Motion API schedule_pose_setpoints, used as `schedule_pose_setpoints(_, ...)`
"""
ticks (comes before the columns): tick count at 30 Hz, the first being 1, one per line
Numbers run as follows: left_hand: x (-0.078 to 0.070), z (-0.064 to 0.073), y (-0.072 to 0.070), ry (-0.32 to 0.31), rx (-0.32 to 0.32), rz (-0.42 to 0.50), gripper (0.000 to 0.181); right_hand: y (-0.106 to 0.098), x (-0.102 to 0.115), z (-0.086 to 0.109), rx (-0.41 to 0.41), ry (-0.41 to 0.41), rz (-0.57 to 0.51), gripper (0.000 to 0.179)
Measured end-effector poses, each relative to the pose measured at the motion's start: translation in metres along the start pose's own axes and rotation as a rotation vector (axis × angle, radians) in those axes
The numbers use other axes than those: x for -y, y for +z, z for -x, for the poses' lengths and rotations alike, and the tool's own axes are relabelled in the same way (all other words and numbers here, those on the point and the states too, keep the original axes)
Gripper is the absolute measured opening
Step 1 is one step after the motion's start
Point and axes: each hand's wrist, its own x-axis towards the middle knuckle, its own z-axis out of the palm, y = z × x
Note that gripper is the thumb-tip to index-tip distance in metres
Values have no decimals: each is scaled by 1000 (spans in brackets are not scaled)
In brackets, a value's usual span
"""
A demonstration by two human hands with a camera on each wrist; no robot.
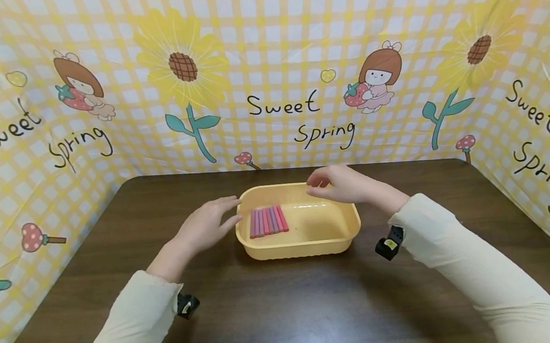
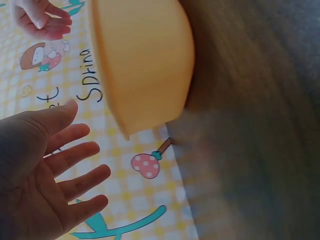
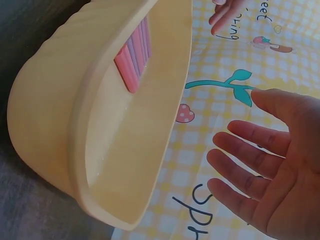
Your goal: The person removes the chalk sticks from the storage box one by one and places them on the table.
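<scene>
Can see nearest, rising from the lower edge of the head view, a cream left sleeve (image 1: 125, 321) and a cream right sleeve (image 1: 480, 270), with a black left camera (image 1: 187, 306) and a black right camera (image 1: 389, 243) at the cuffs. Beneath, a dark wood-grain table (image 1: 289, 316), glossy in the middle with reflected light. Can make out farther on the left hand (image 1: 205, 223) at the left end of a yellow plastic basin (image 1: 321, 219), grip wide, fingers extended and thumb spread away. Cannot tell touching from just clear at those fingertips in the head view; can find a gap in the left wrist view. Can place the pink and purple sticks (image 1: 267, 221) inside the basin, toward the left end — side by side in one row, running from near side to far. Beyond, by the far rim at the right, the right hand (image 1: 339, 183), grip likewise wide, fingers gently bent — apart from the basin in the right wrist view. Farthest, behind the table, a yellow-and-white checked cloth (image 1: 264, 56), printed with sunflowers (image 1: 182, 67), girls (image 1: 383, 70) hugging strawberries (image 1: 357, 95), and "Sweet Spring" in black.
</scene>
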Motion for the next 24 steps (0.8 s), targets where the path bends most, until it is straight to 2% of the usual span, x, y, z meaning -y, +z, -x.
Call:
schedule_pose_setpoints(6, 6, 2, 9, 16, 53, 21, 45, 5, -5, -11, 41, -9, -60, 31)
schedule_pose_setpoints(12, 9, 2, 14, 6, 96, 52, 47, 8, -6, -22, 85, -6, -98, 30)
schedule_pose_setpoints(24, 10, 1, 14, -8, 97, 71, 47, 10, -11, -46, 197, 22, -229, 35)
